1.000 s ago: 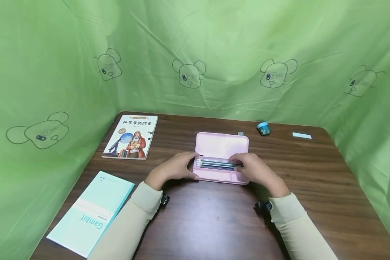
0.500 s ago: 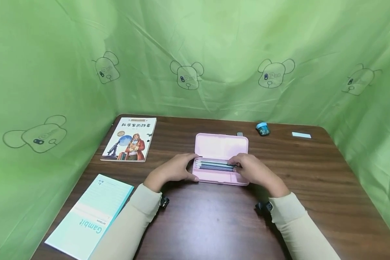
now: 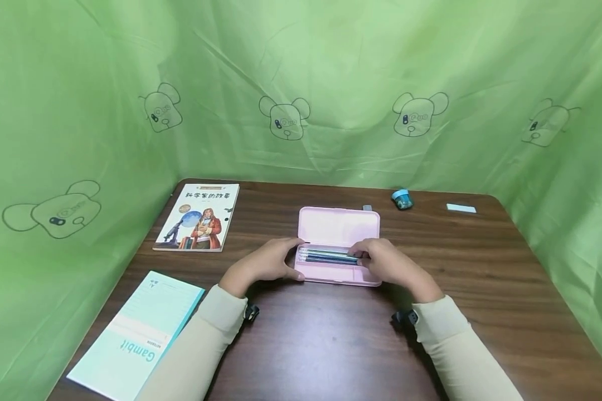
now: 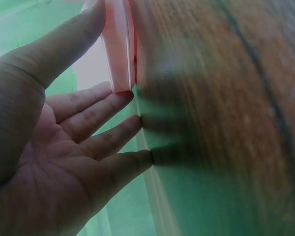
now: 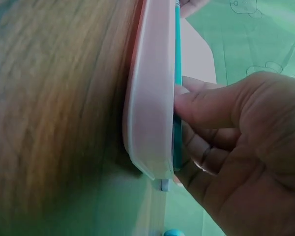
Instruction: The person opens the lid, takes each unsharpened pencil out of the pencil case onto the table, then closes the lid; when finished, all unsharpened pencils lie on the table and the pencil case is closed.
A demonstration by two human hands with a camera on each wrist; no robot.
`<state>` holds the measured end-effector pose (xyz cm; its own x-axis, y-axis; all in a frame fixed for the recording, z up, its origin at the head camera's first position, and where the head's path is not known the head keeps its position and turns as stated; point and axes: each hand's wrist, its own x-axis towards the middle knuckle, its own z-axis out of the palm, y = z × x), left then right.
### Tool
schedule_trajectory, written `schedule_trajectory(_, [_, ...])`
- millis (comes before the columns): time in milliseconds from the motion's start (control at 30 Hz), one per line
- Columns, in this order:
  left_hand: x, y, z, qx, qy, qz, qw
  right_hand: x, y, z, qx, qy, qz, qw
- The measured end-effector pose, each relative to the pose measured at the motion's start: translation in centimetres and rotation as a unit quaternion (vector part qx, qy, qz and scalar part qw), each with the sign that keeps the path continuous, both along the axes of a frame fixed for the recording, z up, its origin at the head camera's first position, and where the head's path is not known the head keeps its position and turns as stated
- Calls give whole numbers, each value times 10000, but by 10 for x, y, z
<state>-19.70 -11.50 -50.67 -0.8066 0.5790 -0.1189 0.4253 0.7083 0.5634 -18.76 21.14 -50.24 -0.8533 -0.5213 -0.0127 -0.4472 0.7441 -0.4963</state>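
An open pink pencil case lies at the middle of the brown table, lid flat behind the tray. Several pens lie side by side in the tray. My left hand rests at the case's left end. In the left wrist view that hand has straight fingers touching the case, with the thumb along its side. My right hand covers the right end. In the right wrist view its curled fingers and thumb close on a teal pen at the case's rim.
A picture book lies at the far left and a mint notebook at the near left. A blue sharpener, a white eraser and a small grey piece sit at the back right. Green curtain encloses the table.
Both hands stay on the case. The right fingers have slid a little to the left over the pens. The head view has shifted slightly.
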Motion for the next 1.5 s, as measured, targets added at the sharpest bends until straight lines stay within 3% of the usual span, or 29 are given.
schedule_trajectory(167, [0,1,-3,1,-43,-7,10000,-5,37,13,-744,-211,-323,9965])
schedule_trajectory(367, [-5,1,3,1,68,-23,10000,-11,115,42,-1097,-195,-1504,9823])
schedule_trajectory(467, [-6,-1,4,-7,89,-15,10000,-13,147,35,-1098,-251,-2056,9721])
schedule_trajectory(600, [-5,-4,2,-36,22,3,10000,-13,175,13,-992,-733,-2443,9618])
schedule_trajectory(867, [-4,-11,-1,65,37,41,10000,-24,193,-14,-412,-637,-2236,9717])
schedule_trajectory(1333, [-8,-16,0,332,-324,-79,9989,-25,198,-21,-109,-257,-2342,9718])
schedule_trajectory(1500, [-11,-12,-2,285,-344,-106,9989,-22,201,-20,-25,-346,-2388,9705])
